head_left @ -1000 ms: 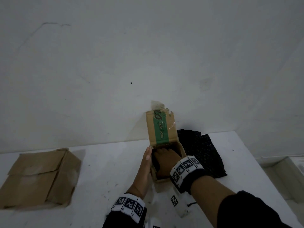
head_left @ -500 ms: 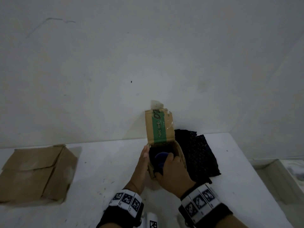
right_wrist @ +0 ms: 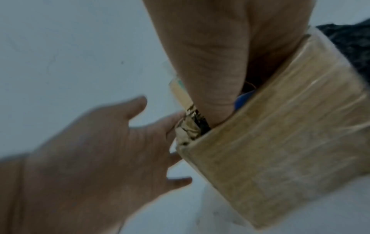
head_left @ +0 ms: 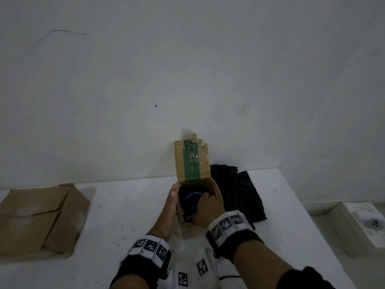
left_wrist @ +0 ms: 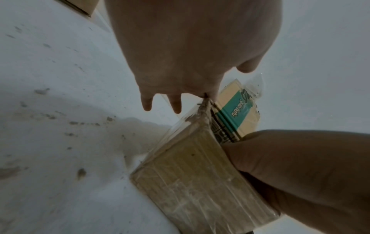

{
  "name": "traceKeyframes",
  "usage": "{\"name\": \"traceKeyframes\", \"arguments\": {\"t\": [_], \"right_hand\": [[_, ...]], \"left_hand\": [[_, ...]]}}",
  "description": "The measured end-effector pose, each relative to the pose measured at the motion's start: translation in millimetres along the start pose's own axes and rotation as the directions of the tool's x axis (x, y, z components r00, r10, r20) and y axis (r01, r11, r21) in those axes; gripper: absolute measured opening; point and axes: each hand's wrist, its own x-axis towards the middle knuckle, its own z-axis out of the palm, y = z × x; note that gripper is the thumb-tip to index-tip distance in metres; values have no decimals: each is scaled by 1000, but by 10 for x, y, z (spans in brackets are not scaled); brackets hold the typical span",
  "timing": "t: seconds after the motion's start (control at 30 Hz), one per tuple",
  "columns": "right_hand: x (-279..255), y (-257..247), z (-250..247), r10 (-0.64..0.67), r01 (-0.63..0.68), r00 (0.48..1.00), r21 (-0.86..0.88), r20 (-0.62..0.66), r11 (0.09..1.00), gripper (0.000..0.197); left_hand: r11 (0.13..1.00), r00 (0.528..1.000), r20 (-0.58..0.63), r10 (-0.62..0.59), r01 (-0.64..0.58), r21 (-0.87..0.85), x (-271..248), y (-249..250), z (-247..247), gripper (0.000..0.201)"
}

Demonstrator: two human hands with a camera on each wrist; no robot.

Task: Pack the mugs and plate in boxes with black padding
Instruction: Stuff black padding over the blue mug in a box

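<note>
A small cardboard box (head_left: pixel 217 190) stands by the wall, its green-striped lid (head_left: pixel 192 161) upright. Black padding lines the inside, and a blue mug (head_left: pixel 192 198) sits in it. My right hand (head_left: pixel 208 207) reaches in from the near side and grips the mug, thumb over its rim; the fingers are hidden in the box. In the right wrist view a sliver of the blue mug (right_wrist: pixel 243 99) shows beside that hand (right_wrist: pixel 210 63). My left hand (head_left: pixel 173 197) presses flat on the box's left wall, its fingers (left_wrist: pixel 176 107) straight beside the box (left_wrist: pixel 190 166).
A sheet of black padding (head_left: pixel 237 195) lies right of the box against the wall. A larger brown box (head_left: pixel 41 215) sits closed at the table's left. The white table (head_left: pixel 125 205) ends at the right, with a white object (head_left: pixel 362 222) below on the floor.
My right hand has drawn back from deep inside the box towards its near side, and the blue mug now shows. The left hand has stayed on the box's side.
</note>
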Motion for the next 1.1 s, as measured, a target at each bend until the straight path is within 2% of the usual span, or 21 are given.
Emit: {"name": "traceKeyframes", "arguments": {"t": [0.07,0.13,0.2,0.27,0.37,0.47,0.57,0.6,0.63,0.7,0.77,0.83,0.97,1.03,1.07,1.1], "right_hand": [[-22,2,45,1,-1,999,4,-47,1000,87],[-35,-37,73,-11,12,997,14,-77,1000,73],[-39,-102,100,-102,90,985,-90,-140,992,53],[-44,-159,111,-169,148,972,-136,-163,980,44],[-19,-138,40,-204,178,976,-264,-74,948,53],[-21,-24,-65,-221,200,973,-245,-60,949,61],[-81,115,-198,-348,341,937,-156,-17,927,59],[-120,169,-285,-393,391,920,-70,-13,918,52],[-150,239,-383,-438,440,898,23,-45,898,43],[-187,438,-589,-460,491,868,191,-186,850,23],[-162,707,-728,-383,467,870,272,-309,841,9],[-112,1001,-777,-310,398,895,259,-322,880,6],[97,1489,-549,-218,250,955,147,-200,957,17],[184,1630,-370,-208,226,970,157,-122,961,21],[213,1661,-288,-218,228,973,180,-74,957,30],[257,1684,-202,-236,237,971,194,-28,952,56]], "left_hand": [[1000,1000,-10,-12,12,-12,-12,4,16,49],[999,999,-31,-14,13,-36,-27,17,32,50],[997,999,-35,-12,9,-75,-12,4,43,53],[991,999,-39,-28,23,-128,13,-26,54,62],[992,998,-48,-30,24,-124,16,-22,90,54],[1000,998,-66,-25,25,-6,18,34,80,52],[975,996,-74,-56,71,212,72,-8,-10,74],[935,997,-69,-41,62,348,109,-32,-34,79],[864,995,-98,-12,60,501,120,0,-24,76],[662,980,-128,155,-7,749,126,115,62,62],[524,945,-38,325,-147,839,116,290,259,58],[426,911,118,395,-296,855,160,405,502,56],[293,915,328,236,-388,874,270,510,1081,46],[254,905,405,131,-426,869,342,482,1315,46],[234,901,429,67,-432,871,372,458,1412,46],[206,894,448,2,-439,875,414,421,1496,47]]}}
